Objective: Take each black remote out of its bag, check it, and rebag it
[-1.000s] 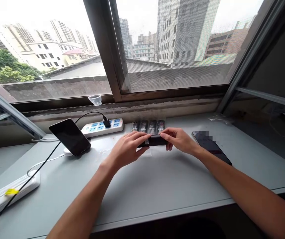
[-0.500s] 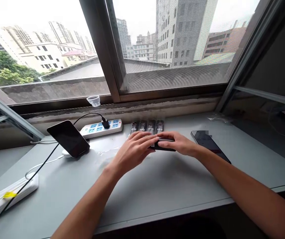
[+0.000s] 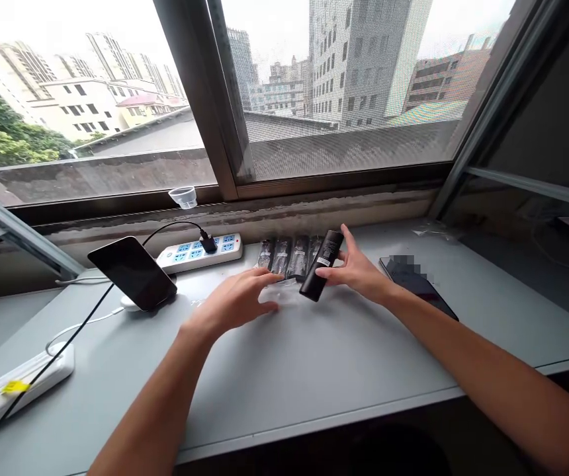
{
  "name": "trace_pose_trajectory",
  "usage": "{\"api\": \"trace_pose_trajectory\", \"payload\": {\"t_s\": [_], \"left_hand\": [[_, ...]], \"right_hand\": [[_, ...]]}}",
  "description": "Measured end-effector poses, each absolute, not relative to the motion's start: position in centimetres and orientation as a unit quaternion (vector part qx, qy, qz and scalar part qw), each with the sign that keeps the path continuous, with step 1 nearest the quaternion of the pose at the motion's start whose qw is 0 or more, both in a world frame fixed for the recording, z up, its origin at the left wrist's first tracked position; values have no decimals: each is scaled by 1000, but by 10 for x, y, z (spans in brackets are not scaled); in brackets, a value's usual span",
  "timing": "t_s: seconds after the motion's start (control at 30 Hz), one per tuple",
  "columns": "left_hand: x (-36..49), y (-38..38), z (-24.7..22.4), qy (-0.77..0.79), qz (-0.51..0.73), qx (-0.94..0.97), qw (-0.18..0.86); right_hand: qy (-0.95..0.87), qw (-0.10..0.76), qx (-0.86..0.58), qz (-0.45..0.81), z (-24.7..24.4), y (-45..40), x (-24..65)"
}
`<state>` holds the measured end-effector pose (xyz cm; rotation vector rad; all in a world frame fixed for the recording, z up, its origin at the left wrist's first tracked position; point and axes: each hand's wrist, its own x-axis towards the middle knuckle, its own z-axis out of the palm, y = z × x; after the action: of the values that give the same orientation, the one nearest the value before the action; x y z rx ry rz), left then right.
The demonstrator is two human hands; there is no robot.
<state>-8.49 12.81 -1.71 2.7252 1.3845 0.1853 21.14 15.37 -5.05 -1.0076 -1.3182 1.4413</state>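
Note:
My right hand (image 3: 356, 268) grips a long black device (image 3: 322, 264) with a small white label, held tilted above the desk. To its left, my left hand (image 3: 239, 297) has its thumb and fingers apart, beside a clear plastic wrapper (image 3: 287, 289); whether the fingertips touch the wrapper is hard to tell. Behind the hands, several black items in clear wrapping (image 3: 281, 256) lie side by side, the rightmost partly hidden by the device.
A dark tablet (image 3: 133, 272) leans on a stand at left, near a white power strip (image 3: 200, 253) with a black plug. A phone (image 3: 421, 291) lies at right. A clear cup (image 3: 183, 197) sits by the window; another white strip (image 3: 21, 390) is front left.
My hands have moved apart. The black device, earlier level between both hands, is now turned steeply in my right hand alone. My left hand has shifted left and opened.

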Motion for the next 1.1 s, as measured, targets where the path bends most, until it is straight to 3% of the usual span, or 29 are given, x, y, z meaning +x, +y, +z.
{"api": "trace_pose_trajectory", "payload": {"t_s": [0.27,0.53,0.8,1.1], "left_hand": [[-78,126,-12,443,105,888,72],[-55,116,-21,421,165,887,97],[-51,116,-16,470,169,866,23],[-39,113,-22,485,160,859,35]], "right_hand": [[-552,486,-506,451,-50,159,214],[-518,512,-508,459,-44,150,205],[-488,566,-473,467,-50,163,213],[-540,500,-486,470,-51,162,216]]}}
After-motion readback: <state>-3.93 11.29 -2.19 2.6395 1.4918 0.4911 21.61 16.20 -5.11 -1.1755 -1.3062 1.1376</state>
